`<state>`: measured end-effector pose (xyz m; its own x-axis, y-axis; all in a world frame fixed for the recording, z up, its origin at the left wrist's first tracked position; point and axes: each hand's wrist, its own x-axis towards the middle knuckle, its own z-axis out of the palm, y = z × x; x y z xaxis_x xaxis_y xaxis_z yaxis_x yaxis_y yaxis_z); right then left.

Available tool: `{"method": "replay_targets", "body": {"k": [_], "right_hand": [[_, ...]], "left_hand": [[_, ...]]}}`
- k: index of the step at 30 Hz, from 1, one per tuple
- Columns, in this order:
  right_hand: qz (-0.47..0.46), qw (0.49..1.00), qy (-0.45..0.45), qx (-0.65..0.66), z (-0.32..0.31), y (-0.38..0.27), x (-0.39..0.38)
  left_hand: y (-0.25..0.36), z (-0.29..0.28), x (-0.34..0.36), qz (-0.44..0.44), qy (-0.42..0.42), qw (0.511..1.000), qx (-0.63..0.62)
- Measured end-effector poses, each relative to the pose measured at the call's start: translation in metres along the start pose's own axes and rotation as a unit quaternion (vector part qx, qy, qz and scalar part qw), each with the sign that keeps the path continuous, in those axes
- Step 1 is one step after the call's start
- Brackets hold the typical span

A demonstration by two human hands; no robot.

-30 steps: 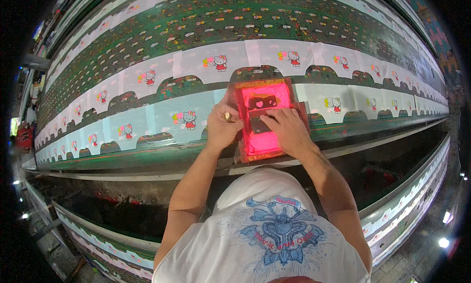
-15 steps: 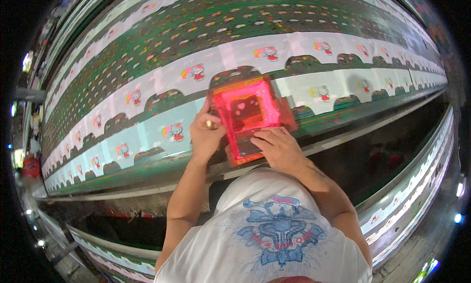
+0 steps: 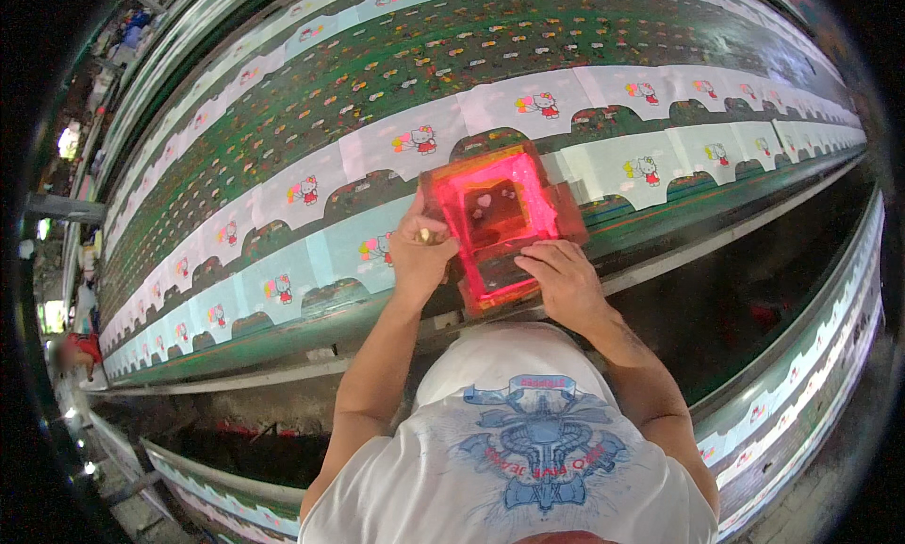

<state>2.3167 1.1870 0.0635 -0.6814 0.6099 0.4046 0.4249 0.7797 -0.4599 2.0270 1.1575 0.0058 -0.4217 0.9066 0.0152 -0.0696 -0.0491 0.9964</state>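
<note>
Clearly, your left hand [image 3: 419, 259] is clamped at the left edge of the red-lit frame [image 3: 539, 216], a gold-coloured ring [image 3: 424, 235] on one finger. Your right hand [image 3: 568, 280] keeps its fingers together at the right end of the dark bar [image 3: 496, 264] across the frame; whether they pinch it, I cannot tell. The frame sits slightly turned over the near side of the green table [image 3: 617, 221], though contact beneath is hidden. It looks light and stiff around its border, with a thinner, more delicate middle, perhaps slick where it shines; hold it by opposite outer edges. Around it lie pale panels [image 3: 586, 167], printed with a small cartoon figure [image 3: 647, 171] and balloons. I make out no label on your frame. Your white shirt [image 3: 528, 357] bears a blue design [image 3: 540, 450] with red lettering.
</note>
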Motion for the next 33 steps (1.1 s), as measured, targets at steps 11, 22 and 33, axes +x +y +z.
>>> {"method": "replay_targets", "body": {"k": [11,22,33], "right_hand": [[-0.071,0.989,-0.128,0.014,-0.047,0.06,0.006],[-0.09,0.979,-0.18,0.009,-0.06,0.058,-0.019],[-0.065,0.966,-0.247,-0.03,-0.081,0.049,0.027]], "left_hand": [[-0.008,0.046,0.004,-0.047,0.007,0.998,-0.047],[-0.029,0.049,0.003,-0.044,-0.012,0.995,-0.093],[-0.023,0.045,0.005,-0.075,0.007,0.994,-0.075]]}}
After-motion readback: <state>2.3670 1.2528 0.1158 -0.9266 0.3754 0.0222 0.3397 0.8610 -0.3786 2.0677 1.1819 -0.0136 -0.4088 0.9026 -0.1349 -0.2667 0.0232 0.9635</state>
